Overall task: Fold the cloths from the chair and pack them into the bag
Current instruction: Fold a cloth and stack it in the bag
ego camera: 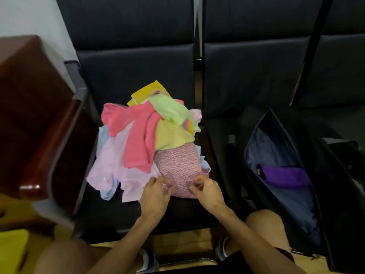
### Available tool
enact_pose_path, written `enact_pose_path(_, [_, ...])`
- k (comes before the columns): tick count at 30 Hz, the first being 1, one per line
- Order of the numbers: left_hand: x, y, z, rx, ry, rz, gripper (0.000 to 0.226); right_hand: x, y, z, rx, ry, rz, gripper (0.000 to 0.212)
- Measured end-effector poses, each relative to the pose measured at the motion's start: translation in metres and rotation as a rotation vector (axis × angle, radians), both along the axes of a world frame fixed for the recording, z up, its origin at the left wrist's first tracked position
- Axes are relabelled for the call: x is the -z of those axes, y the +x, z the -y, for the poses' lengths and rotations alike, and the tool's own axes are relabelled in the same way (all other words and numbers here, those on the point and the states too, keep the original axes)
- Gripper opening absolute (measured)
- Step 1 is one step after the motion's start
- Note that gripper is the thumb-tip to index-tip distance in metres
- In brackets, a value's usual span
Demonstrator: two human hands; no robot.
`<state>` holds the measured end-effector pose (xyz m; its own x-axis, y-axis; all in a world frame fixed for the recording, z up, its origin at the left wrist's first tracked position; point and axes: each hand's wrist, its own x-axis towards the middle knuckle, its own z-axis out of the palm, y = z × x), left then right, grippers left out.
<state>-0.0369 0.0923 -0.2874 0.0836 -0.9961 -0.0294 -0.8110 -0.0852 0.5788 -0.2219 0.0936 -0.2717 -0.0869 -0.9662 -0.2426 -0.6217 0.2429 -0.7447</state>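
Along the back, chairs: one row of dark padded seats with two cushions in full view; the left seat (118, 214) bears the cloths and the right seat (221, 135) bears the bag
Armrest: one glossy reddish-brown wooden slab (29, 115), far left, just beside the left seat
Bag: one black fabric bag (335, 194), its mouth wide open and its grey-blue lining showing
Heap: one loose heap of cloths (142, 155), unfolded, in the middle of the left seat; seven can be told apart by colour
Top of heap: one light green cloth (169, 109) over one deep yellow cloth (150, 89)
Middle of heap: one coral pink cloth (138, 139) draped down the left, one pale yellow cloth (171, 137) beside it
Bottom of heap: one pale pink cloth (110, 167) spread flat, one light blue cloth (107, 192) poking out at the near edge
Front of heap: one pink patterned cloth (177, 167), nearest the person
Packed: one purple folded cloth (284, 176), lying inside the bag
Knees: two bare knees (264, 224), near the seat's front edge
Left hand: one left hand (156, 191), fingers bent, pinching the near hem of the pink patterned cloth, slightly blurred
Right hand: one right hand (207, 189), thumb and fingers pinching the same hem, close beside the left
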Motion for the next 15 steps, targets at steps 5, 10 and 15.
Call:
enact_pose_path(5, [0.031, 0.032, 0.002, -0.020, 0.059, 0.144, 0.020, 0.009, 0.061, 0.015, -0.182, 0.086, 0.064, 0.028])
enact_pose_path(10, [0.052, 0.062, 0.003, 0.044, 0.060, 0.213, 0.022, 0.018, 0.096, 0.026, -0.315, 0.127, -0.123, 0.025])
enact_pose_path(15, [0.061, 0.073, 0.012, 0.150, 0.040, 0.254, 0.009, 0.021, 0.106, 0.032, -0.271, 0.116, -0.177, 0.013])
